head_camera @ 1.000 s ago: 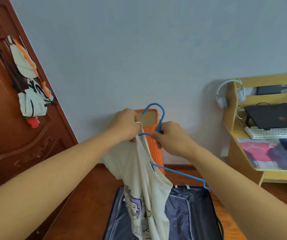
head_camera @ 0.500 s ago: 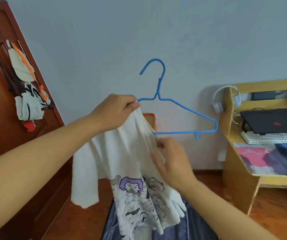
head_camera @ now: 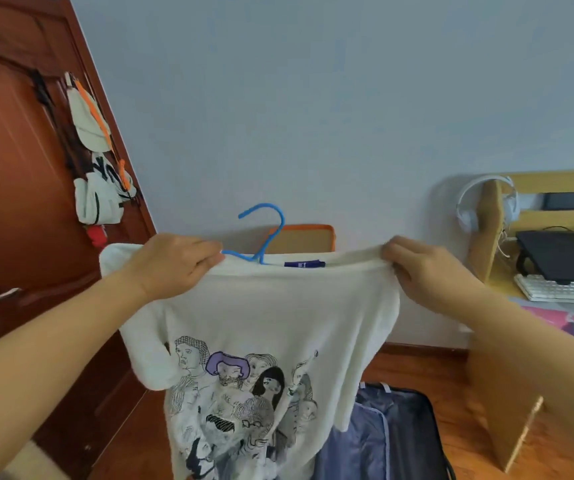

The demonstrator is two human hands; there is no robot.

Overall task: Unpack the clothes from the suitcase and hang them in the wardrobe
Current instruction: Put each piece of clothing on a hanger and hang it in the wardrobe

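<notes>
A white T-shirt (head_camera: 278,317) with a drawing of several faces hangs spread out in front of me. A blue wire hanger (head_camera: 264,233) sits inside it, with the hook sticking up through the neck. My left hand (head_camera: 178,261) grips the shirt's left shoulder together with the hanger's arm. At the other shoulder, my right hand (head_camera: 424,271) pinches the fabric. Below, the open dark suitcase (head_camera: 403,434) lies on the wooden floor, partly hidden by the shirt. No wardrobe is in view.
A brown wooden door (head_camera: 12,202) with bags (head_camera: 95,161) hung on it stands at the left. At the right is a wooden desk (head_camera: 507,420) with white headphones (head_camera: 469,209), a laptop (head_camera: 569,254) and a keyboard (head_camera: 562,289). An orange-edged object (head_camera: 306,237) leans on the wall behind the shirt.
The shirt now hangs spread over the hanger. My right hand moved from the shirt's front up to its right shoulder, and the hanger sits lower, mostly inside the shirt.
</notes>
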